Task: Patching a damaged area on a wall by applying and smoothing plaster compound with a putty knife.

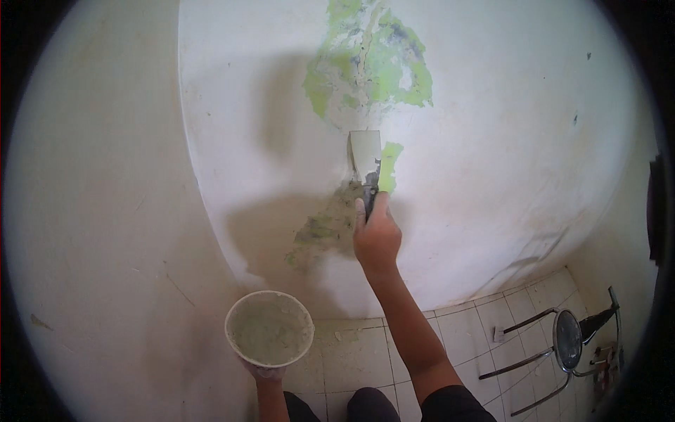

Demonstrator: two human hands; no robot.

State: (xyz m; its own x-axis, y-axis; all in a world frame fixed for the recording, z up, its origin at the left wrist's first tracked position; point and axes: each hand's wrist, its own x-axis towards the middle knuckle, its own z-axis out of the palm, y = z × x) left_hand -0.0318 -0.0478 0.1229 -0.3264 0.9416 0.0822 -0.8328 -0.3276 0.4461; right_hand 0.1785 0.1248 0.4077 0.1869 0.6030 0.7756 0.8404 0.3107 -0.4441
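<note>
My right hand (pixel 378 235) is closed around the dark handle of a putty knife (pixel 365 151). Its broad blade, coated in pale filler, points upward and lies against or very close to the white wall (pixel 485 162). Above the blade is a large patch of exposed green paint (pixel 401 67) with a crack running down it. A smaller green strip (pixel 391 167) shows just right of the blade, and a rough grey-green patch (pixel 320 228) lies lower left. Down at the left, my left hand (pixel 264 369) holds up a round white tub (pixel 310 330) of wet pale filler from beneath; its fingers are mostly hidden.
A second wall (pixel 112 176) meets the worked wall in a corner on the left. Tiled floor (pixel 460 337) runs along the base, with crumbs near the corner. At lower right a metal-legged stool (pixel 568 341) lies on its side, with a dark object (pixel 598 325) beside it.
</note>
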